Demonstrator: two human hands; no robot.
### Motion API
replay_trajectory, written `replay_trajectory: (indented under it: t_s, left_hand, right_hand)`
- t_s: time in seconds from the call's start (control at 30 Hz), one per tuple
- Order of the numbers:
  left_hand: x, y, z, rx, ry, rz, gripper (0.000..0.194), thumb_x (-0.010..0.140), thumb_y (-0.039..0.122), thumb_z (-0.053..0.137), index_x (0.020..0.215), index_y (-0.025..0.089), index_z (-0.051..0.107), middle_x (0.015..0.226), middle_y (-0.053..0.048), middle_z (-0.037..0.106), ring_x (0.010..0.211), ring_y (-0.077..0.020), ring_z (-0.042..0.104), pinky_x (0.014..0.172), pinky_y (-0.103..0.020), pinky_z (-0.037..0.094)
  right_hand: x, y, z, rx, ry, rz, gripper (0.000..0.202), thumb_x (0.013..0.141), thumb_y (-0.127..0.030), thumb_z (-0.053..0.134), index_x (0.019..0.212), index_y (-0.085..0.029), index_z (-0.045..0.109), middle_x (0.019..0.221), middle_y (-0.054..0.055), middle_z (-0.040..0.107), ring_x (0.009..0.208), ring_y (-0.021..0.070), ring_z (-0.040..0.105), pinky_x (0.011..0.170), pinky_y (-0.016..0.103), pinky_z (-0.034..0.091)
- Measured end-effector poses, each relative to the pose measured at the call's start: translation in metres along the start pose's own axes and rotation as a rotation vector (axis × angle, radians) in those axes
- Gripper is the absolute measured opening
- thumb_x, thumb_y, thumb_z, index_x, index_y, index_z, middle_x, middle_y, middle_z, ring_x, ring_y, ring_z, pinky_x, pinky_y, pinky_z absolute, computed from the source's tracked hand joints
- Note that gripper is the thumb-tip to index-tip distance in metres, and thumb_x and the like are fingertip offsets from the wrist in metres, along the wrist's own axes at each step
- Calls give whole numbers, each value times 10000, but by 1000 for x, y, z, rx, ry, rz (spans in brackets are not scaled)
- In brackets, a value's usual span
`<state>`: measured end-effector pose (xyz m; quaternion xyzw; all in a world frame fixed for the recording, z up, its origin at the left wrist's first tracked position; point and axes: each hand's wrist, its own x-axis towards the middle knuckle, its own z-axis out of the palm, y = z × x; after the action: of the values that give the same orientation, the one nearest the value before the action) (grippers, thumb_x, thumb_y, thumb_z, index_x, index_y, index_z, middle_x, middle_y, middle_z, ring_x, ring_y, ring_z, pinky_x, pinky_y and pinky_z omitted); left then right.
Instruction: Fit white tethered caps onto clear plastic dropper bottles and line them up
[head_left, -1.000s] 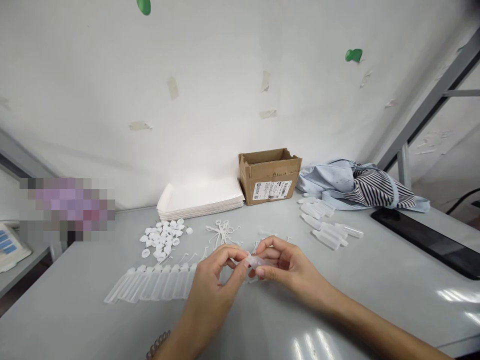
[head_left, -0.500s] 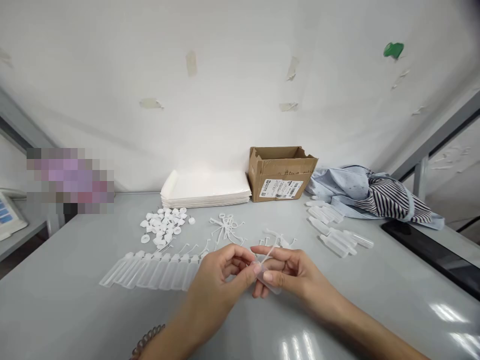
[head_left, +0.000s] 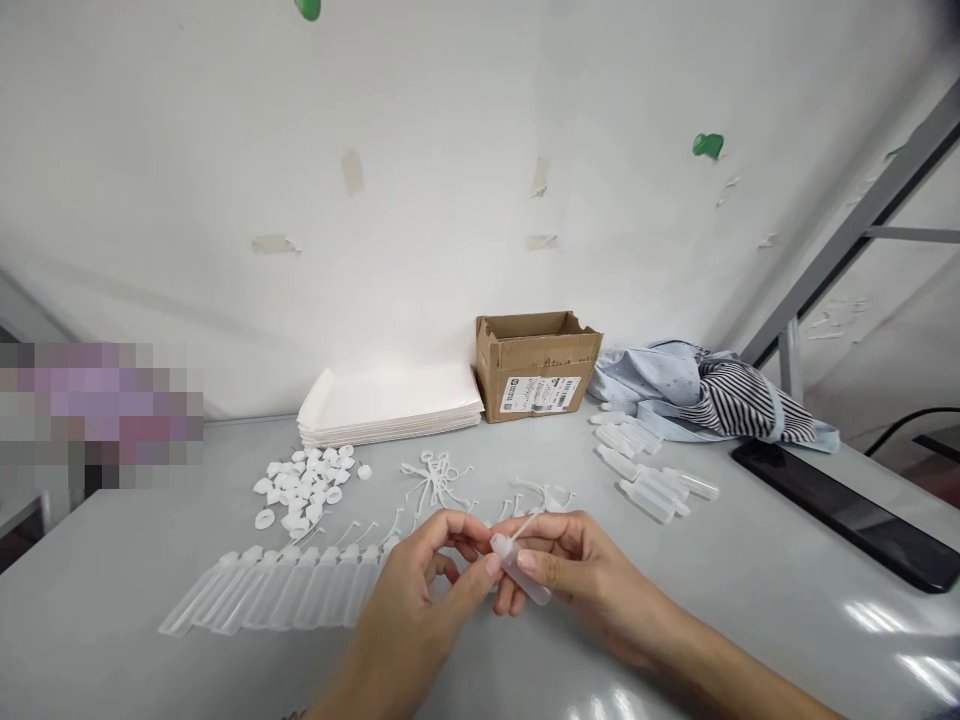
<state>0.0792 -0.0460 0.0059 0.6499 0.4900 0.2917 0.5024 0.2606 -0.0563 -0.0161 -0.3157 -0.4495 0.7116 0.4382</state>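
Note:
A small translucent plastic squeeze bottle (head_left: 529, 583) with a white neck is held tilted, its neck toward the upper left. My right hand (head_left: 577, 560) is closed around its body, thumb on the near side. At the neck, the thumb and fingertips of my left hand (head_left: 442, 570) are closed in a pinch. A thin white strap (head_left: 525, 526) sticks up from the neck between the hands. Left of my hands, a row of similar bottles with straps (head_left: 300, 590) lies side by side, partly hidden by my left hand.
Behind the row are a pile of white caps (head_left: 304, 485) and loose white ring straps (head_left: 435, 480). Farther back stand stacked white sheets (head_left: 390, 405) and a cardboard box (head_left: 536, 370). At right lie more bottles (head_left: 652, 490), folded cloth (head_left: 720, 395) and a black phone-like slab (head_left: 847, 515).
The camera view has shifted, so the table things sit lower and farther left. The bottle's neck and body now show more clearly between my hands, which stay together.

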Motion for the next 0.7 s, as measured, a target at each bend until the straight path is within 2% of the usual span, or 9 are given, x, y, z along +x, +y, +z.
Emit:
replay_trajectory:
  t_s: [0.07, 0.13, 0.27, 0.43, 0.57, 0.7]
  left_hand:
    - [-2, -1, 1, 80, 27, 78, 184, 821, 395, 550, 899, 238, 607, 888, -24, 660, 750, -193, 587, 699, -330, 491]
    - [-3, -3, 3, 186, 76, 235, 155, 816, 326, 556, 949, 254, 588, 895, -17, 643, 783, -197, 570, 723, -342, 492]
    - [-5, -13, 10, 355, 122, 534, 336, 804, 193, 553, 1123, 278, 491, 977, -27, 609, 859, -197, 569, 730, -329, 510]
    - [-3, -24, 16, 644, 261, 771, 440, 838, 228, 602, 1235, 176, 421, 1098, -122, 555, 992, -253, 548, 783, -382, 527]
    - [-5, -24, 19, 819, 398, 893, 431, 849, 287, 633, 1195, 91, 466, 1086, -172, 540, 1012, -297, 521, 769, -416, 519]
    - [-7, -21, 22, 835, 481, 885, 325, 833, 203, 631, 1106, 77, 508, 1035, -160, 559, 1009, -294, 514, 814, -435, 499]
  right_hand:
    - [0, -1, -1, 14, -5, -7, 280, 819, -329, 689, 1034, -150, 709, 732, 47, 708, 661, 134, 658, 676, 270, 469]
    - [0, -2, -1, 33, -5, -19, 252, 818, -309, 694, 1015, -153, 705, 776, 55, 716, 686, 131, 658, 699, 270, 474]
    - [-2, -3, 1, 60, -15, -33, 216, 827, -290, 685, 997, -156, 695, 869, 73, 724, 770, 150, 678, 747, 280, 491]
    - [-4, -1, 5, 61, -18, -42, 206, 862, -300, 646, 980, -134, 676, 864, 81, 718, 822, 161, 684, 798, 291, 495]
    - [-4, 1, 7, 98, -26, -47, 182, 874, -289, 634, 988, -148, 638, 870, 67, 712, 841, 157, 675, 837, 303, 482]
    - [-3, 2, 8, 128, -26, -47, 148, 880, -258, 630, 994, -165, 617, 888, 47, 704, 867, 140, 665, 863, 288, 465]
